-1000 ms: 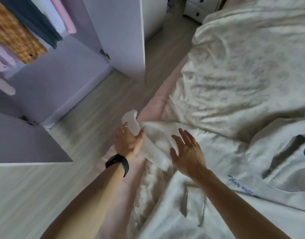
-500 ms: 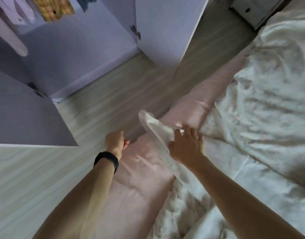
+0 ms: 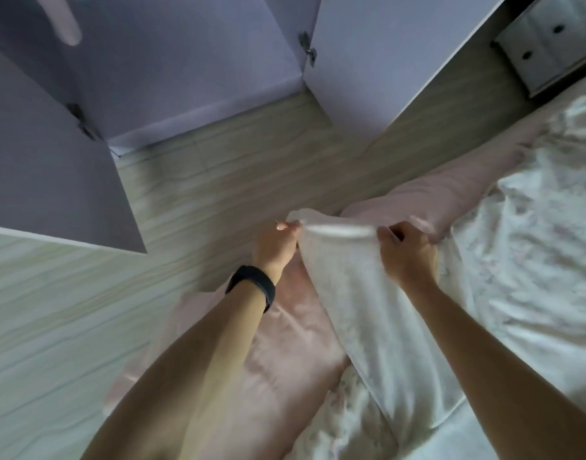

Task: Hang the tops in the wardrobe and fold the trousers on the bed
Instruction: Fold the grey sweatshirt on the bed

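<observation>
1. Head view, the step in hand: the left hand point(image 3: 278, 242) and the right hand point(image 3: 407, 257) each have their grip clamped on the far end of a long white soft cloth garment point(image 3: 367, 313). Fingers and thumb are curled onto its edge. Whether it is a top or trousers cannot be told from here. To do this well, I judge the edge should stay taut and level between the two hands, and both should lift together so the length falls straight and shows its seams.
2. Head view, garment against grip: the held edge spans the gap between the two hands, just past the side of the pale pink sheeted bed point(image 3: 285, 366). From there the cloth runs back toward the person. It lies partly on the pink sheet and partly against the rumpled cream floral duvet point(image 3: 533, 260).
3. Head view, the surroundings: the lilac open-doored wardrobe point(image 3: 367, 68) stands near, across the pale wooden floor point(image 3: 69, 327). The free corner could brush the floor.
</observation>
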`<state>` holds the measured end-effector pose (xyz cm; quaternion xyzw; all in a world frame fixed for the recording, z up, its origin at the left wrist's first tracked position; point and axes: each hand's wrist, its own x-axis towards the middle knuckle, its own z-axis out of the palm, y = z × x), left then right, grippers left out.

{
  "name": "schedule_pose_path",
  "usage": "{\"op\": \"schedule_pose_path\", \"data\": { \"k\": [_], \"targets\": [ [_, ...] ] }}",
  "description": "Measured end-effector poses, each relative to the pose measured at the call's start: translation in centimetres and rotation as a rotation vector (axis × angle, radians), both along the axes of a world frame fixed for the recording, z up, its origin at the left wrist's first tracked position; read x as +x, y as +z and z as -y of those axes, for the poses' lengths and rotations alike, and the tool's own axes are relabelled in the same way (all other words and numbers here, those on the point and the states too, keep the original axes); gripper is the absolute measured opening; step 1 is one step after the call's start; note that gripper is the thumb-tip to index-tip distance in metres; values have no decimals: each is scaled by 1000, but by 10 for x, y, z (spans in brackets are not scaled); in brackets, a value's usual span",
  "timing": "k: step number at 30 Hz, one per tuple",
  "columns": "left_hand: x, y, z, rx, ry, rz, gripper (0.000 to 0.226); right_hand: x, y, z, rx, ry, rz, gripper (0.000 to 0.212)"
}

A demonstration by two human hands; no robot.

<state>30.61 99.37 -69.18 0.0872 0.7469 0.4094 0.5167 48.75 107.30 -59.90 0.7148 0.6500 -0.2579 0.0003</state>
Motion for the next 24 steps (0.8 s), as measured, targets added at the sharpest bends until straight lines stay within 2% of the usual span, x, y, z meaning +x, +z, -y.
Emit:
{"op": "schedule_pose_path", "data": {
  "k": [2, 4, 6, 8, 10, 12, 15, 18, 22, 24],
  "targets": [
    [-6, 11, 12, 34, 160, -3, 23, 0, 1, 4, 105, 29, -47, 23],
    [-12, 7, 33, -45, 127, -74, 25, -5, -4, 16, 166, 163, 0, 18],
    [-18, -1, 52, -245, -122, -134, 28, -10, -16, 32, 100, 387, 227, 22],
    [-20, -8, 58, -391, -341, -97, 28, -13, -25, 44, 49, 460, 375, 29],
    [-24, -9, 48, -393, -260, 14, 34, -20, -25, 45, 108, 477, 330, 34],
    [-27, -9, 36, -406, -134, 77, 40, -30, -25, 46, 118, 582, 281, 41],
    [-25, -19, 26, -414, -72, 199, 43, -42, -33, 58, -141, 807, 368, 49],
    [-21, -34, 20, -350, 7, 296, 46, -43, -45, 65, -313, 845, 437, 57],
    [-31, -48, 21, -213, 304, 466, 27, -40, -52, 63, -335, 860, 455, 58],
    [-40, -34, 18, -149, 327, 478, 20, -40, -52, 61, -329, 874, 483, 58]
  ]
}}
